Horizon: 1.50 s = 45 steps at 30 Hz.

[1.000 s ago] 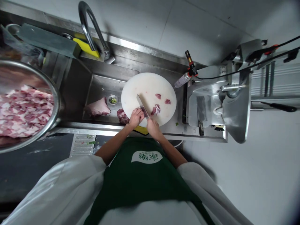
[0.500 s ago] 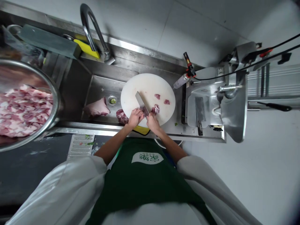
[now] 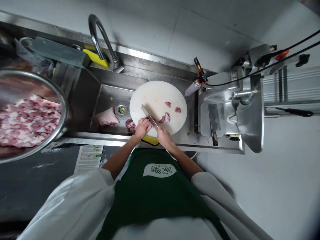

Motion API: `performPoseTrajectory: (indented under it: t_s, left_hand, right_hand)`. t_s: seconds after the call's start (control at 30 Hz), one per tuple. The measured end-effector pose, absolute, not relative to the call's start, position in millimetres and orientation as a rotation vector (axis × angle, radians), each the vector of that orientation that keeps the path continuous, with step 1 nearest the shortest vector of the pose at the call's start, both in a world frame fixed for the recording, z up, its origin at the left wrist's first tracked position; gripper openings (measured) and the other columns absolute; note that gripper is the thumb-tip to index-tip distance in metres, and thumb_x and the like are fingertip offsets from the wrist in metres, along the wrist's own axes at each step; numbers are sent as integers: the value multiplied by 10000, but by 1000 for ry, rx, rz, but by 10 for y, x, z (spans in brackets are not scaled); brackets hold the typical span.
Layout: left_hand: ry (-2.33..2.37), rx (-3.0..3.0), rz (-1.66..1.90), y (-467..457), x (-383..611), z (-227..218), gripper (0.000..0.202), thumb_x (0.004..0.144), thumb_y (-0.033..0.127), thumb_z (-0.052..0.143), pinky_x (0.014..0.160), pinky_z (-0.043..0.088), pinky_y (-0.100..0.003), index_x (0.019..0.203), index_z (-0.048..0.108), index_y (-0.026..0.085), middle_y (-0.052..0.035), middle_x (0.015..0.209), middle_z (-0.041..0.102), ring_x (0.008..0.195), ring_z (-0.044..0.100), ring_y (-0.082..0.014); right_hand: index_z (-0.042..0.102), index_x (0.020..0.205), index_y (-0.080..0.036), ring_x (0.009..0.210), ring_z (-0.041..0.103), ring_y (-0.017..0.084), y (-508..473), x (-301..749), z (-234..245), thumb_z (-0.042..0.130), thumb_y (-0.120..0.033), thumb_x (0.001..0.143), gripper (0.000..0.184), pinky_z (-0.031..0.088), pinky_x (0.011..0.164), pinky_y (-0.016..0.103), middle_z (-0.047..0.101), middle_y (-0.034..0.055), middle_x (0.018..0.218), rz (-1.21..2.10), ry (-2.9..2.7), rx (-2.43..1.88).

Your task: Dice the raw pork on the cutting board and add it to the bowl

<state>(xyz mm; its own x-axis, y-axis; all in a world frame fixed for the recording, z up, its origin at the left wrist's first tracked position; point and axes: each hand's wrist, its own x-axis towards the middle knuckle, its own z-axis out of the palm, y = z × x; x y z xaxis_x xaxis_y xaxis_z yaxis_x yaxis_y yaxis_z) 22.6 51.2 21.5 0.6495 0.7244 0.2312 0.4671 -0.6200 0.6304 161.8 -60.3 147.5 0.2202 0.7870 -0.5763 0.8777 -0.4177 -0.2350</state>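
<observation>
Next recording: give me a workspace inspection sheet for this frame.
Surface: round white cutting board lying over a steel sink.
Job's things: cleaver, blade over board; cut meat pieces beside it; meat chunk at board's left edge.
Clutter: meat slab in sink; steel bowl of chopped meat; torch canister; second cleaver on metal machine.
Grippers: right hand grips cleaver handle; left hand curled by the blade, grip unclear.
Cables: black cables over machine.
Surroundings: faucet, tiled wall.

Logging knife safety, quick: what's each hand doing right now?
Left hand: curled on the meat, grip cannot be told.
Right hand: closed on the cleaver.
</observation>
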Motion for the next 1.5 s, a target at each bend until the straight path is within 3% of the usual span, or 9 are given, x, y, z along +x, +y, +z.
performPoseTrajectory:
  t_s: [0.13, 0.37, 0.6, 0.73, 0.9, 1.13, 1.23, 1.37, 1.5]
  left_hand:
    - [881, 2354, 597, 542, 296, 199, 193, 1000, 232, 499, 963, 476, -436, 932, 678, 215, -102, 1032, 676, 1045, 563, -263]
    - [907, 2310, 598, 574, 275, 172, 201, 996, 231, 498, 944, 489, -433, 911, 680, 213, -95, 953, 645, 1013, 547, -260]
    - [970, 2300, 628, 551, 307, 132, 182, 988, 206, 513, 947, 484, -439, 926, 684, 216, -97, 993, 646, 1013, 555, -262]
    - [938, 2317, 592, 556, 298, 138, 189, 987, 198, 510, 958, 482, -428, 917, 685, 214, -93, 983, 640, 1021, 554, -259]
    - [944, 2326, 569, 507, 172, 194, 135, 961, 268, 608, 964, 472, -464, 1030, 704, 204, -124, 1138, 630, 1100, 544, -287]
    - [853, 2315, 573, 669, -140, 418, 320, 945, 282, 613, 1067, 427, -495, 1255, 670, 230, -121, 1285, 599, 1237, 513, -304]
    - [661, 2363, 323, 856, -17, 510, 308, 914, 231, 596, 1057, 449, -484, 1190, 729, 261, -111, 1235, 665, 1193, 568, -306]
    - [744, 2101, 245, 1048, 313, 562, 267, 924, 275, 568, 972, 519, -382, 1087, 764, 194, -106, 1059, 744, 1023, 671, -257]
    - [819, 1780, 203, 1103, 408, 582, 408, 934, 427, 603, 776, 557, -323, 1223, 687, 151, -85, 938, 761, 810, 716, -219]
  right_hand:
    - [571, 1241, -121, 1009, 724, 274, -728, 1741, 1507, 379, -202, 1076, 266, 495, 854, 323, 748, 179, 1045, -973, 1585, 2304]
    - [565, 1268, -113, 1133, 683, 282, 49, 1693, 1294, 385, -219, 1084, 278, 473, 916, 329, 716, 198, 1177, -935, 1792, 2324]
    - [555, 1248, -140, 993, 714, 257, -892, 1906, 1460, 387, -264, 1088, 263, 472, 832, 304, 743, 152, 1053, -1036, 1504, 2265]
    - [574, 1261, -132, 1028, 707, 275, -709, 1907, 1352, 403, -259, 1074, 284, 471, 847, 310, 736, 172, 1093, -996, 1558, 2332]
    - [630, 1221, -123, 1089, 670, 268, -353, 2300, 1176, 481, -324, 1052, 302, 465, 880, 292, 735, 148, 1151, -1101, 1643, 2384]
    - [595, 1206, -118, 1001, 672, 273, -628, 2526, 1417, 416, -307, 1083, 287, 427, 794, 295, 725, 162, 1044, -760, 1381, 2604]
    - [566, 1229, -119, 951, 673, 275, -624, 2415, 1499, 386, -316, 1091, 301, 419, 755, 299, 721, 157, 1019, -711, 1353, 2686]
    - [573, 1196, -134, 963, 670, 280, -629, 2361, 1539, 392, -324, 1085, 285, 423, 747, 297, 719, 151, 1027, -728, 1386, 2718]
    - [568, 1212, -134, 989, 675, 279, -704, 2341, 1556, 377, -318, 1088, 293, 441, 779, 305, 720, 155, 1039, -719, 1363, 2703]
